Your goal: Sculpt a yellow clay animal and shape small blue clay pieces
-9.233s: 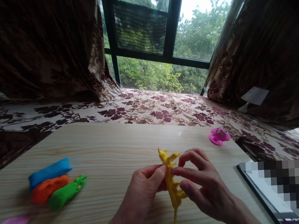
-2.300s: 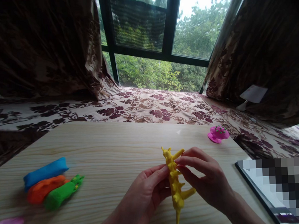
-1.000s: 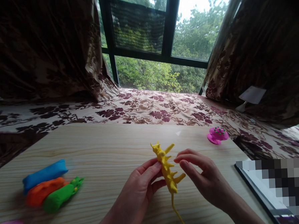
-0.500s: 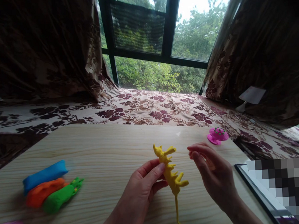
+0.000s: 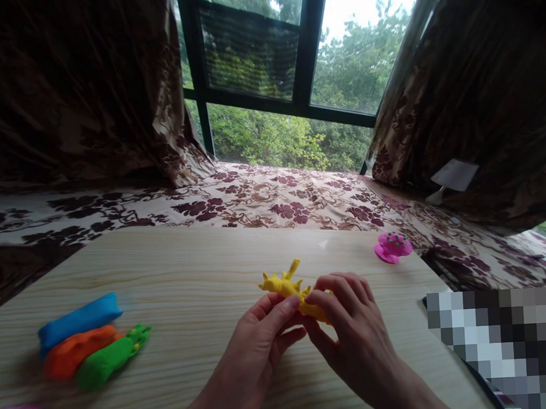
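A yellow figure point(image 5: 286, 287) is held above the near middle of a wooden table point(image 5: 185, 276), its head pointing left and one limb point(image 5: 293, 267) raised. Its middle is pinched between the thumb and fingers of the left hand point(image 5: 258, 339). Its rear half is gripped by the right hand point(image 5: 352, 322), fingers curled closely over the back; what lies beneath them cannot be seen. The material looks soft, so spikes point(image 5: 298, 285) could be flattened if pressed too hard. The body could be bent by uneven pulling, and the limb dislodged by a knock.
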The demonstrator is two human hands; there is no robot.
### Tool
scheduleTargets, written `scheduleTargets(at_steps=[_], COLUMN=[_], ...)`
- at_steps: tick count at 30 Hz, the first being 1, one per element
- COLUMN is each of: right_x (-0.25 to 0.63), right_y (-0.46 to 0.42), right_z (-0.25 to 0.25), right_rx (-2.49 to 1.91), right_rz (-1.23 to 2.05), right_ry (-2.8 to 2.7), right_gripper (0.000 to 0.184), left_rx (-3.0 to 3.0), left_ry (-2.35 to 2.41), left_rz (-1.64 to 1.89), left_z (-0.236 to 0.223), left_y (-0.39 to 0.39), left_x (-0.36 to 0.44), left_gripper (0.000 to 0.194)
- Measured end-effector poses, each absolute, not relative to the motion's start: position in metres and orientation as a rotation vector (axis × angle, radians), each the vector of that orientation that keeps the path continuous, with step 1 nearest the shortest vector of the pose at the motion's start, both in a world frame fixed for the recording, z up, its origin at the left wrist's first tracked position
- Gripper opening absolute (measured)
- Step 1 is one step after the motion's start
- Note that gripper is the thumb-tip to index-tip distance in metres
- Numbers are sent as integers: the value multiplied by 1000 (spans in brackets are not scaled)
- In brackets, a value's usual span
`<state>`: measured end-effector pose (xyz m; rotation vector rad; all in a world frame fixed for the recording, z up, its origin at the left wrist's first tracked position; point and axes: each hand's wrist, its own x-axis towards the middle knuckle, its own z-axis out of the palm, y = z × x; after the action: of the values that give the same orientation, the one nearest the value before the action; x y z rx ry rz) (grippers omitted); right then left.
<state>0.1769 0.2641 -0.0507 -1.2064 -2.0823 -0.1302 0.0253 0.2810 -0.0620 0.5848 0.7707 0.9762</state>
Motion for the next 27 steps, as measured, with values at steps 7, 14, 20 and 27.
scheduleTargets(at_steps=[7,14,20,27], right_x=[177,236,309,306], right_y=[269,281,270,240], right_z=[-53,-17,12,-19], right_rx=[-1222,-1328,-1384,-1325], right_rz=[-133,-65,125,184], right_ry=[-2086,-1979,-1977,-2023], right_gripper=[24,25,23,20], left_rx=[622,865,1175,1371], left_ry=[808,972,1092,1139], left_rz=[958,930,1089,1254], left_z=[-63,-68,-78,-89], left_y=[281,283,290,285], left_x=[22,21,18,19], left_gripper=[26,31,28,21])
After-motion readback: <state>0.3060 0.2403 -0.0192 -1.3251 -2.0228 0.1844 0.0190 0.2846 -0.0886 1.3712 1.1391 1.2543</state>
